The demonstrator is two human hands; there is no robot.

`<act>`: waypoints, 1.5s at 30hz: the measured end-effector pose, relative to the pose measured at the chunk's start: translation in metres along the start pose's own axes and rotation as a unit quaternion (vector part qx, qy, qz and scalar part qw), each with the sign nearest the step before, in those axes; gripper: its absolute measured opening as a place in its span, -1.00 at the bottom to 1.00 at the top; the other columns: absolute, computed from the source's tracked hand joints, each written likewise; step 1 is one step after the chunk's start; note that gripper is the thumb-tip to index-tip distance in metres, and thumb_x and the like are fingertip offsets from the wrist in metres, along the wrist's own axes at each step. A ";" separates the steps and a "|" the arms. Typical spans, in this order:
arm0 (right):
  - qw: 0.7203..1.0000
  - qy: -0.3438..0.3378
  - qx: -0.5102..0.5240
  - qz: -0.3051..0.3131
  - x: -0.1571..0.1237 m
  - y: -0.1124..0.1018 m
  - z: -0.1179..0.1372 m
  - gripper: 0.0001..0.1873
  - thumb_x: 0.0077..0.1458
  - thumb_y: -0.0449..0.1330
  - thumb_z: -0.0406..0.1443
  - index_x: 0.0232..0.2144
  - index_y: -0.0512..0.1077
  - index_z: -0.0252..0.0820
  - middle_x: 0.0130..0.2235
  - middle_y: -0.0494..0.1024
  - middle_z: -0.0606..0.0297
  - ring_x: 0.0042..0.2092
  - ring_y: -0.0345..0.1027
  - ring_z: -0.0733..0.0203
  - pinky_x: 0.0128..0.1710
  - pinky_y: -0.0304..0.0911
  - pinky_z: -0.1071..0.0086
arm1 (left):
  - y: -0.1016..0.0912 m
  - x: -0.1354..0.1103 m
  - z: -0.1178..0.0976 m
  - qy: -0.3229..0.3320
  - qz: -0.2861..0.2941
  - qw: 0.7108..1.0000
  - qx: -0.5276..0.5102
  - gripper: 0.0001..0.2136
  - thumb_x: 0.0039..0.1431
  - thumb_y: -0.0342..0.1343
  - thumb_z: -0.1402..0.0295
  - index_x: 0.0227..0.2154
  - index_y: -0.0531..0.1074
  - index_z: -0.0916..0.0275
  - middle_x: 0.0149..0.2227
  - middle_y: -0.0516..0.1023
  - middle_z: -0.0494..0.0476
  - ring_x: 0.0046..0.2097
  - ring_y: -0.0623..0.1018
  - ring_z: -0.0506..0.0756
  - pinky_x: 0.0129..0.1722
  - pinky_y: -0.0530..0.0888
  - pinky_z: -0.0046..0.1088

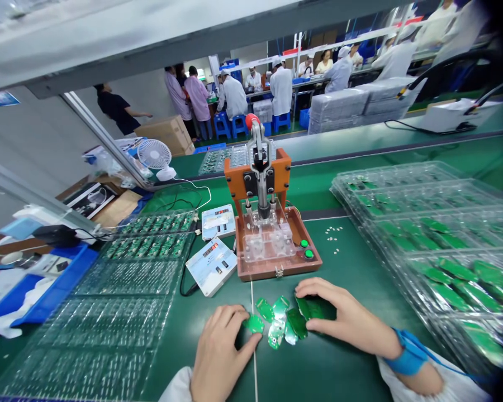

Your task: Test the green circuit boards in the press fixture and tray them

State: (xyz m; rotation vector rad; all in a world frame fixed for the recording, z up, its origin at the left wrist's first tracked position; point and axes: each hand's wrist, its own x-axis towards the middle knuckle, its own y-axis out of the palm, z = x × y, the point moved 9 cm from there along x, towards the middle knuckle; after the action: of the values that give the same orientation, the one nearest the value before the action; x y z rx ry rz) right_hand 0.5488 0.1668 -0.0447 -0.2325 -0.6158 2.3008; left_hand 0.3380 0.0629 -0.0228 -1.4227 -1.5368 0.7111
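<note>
My left hand (224, 346) pinches a small green circuit board (255, 324) between thumb and forefinger, low over the bench. Opposite it, my right hand (333, 312) has its thumb and fingers closed around darker green circuit boards (311, 307); their exact number is hidden by the fingers. Between the two hands lies a loose cluster of green circuit boards (278, 326), some overlapping. Just beyond them stands a test fixture (257, 262) with an orange frame, clear plates and a red-knobbed lever; neither hand touches it.
Two white counter boxes (212, 267) with red digits sit left of the fixture. Clear trays (121, 279) line the left side, and stacked trays of boards (444, 240) the right. Tiny white bits (333, 234) lie behind my right hand. A blue strap (411, 352) circles my right wrist.
</note>
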 end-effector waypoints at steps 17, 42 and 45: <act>0.992 -0.034 -0.031 -0.113 -0.007 -0.022 0.010 -0.78 0.23 0.31 -0.12 -0.09 0.52 0.02 0.15 0.51 0.17 0.16 0.48 0.02 0.13 0.45 0.18 | 0.000 -0.004 -0.008 0.028 -0.003 1.000 0.000 -0.89 0.26 0.24 0.36 -0.16 0.54 0.08 0.01 0.63 0.11 0.02 0.60 0.29 -0.13 0.66 -0.05; 0.988 -0.031 -0.039 -0.149 -0.010 -0.032 0.007 -0.79 0.27 0.27 -0.08 -0.10 0.52 0.04 0.17 0.50 0.18 0.20 0.45 -0.03 0.13 0.46 0.15 | -0.038 0.145 -0.005 0.091 -0.047 0.992 -0.070 -0.89 0.19 0.20 0.43 -0.26 0.61 0.19 0.02 0.64 0.15 0.15 0.51 0.26 0.20 0.45 0.04; 0.984 -0.039 -0.052 -0.167 -0.008 -0.039 0.017 -0.78 0.26 0.28 -0.07 -0.11 0.53 0.03 0.16 0.51 0.18 0.17 0.47 -0.02 0.13 0.46 0.15 | -0.038 0.145 -0.006 0.094 -0.053 0.992 -0.059 -0.90 0.19 0.20 0.44 -0.27 0.60 0.19 0.01 0.64 0.15 0.16 0.49 0.28 0.19 0.45 0.05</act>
State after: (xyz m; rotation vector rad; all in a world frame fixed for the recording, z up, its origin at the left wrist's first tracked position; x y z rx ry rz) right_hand 0.5733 0.1792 -0.0106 -0.0798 -0.7557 1.9641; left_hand 0.3347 0.1958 0.0461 -1.4405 -1.5135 0.4151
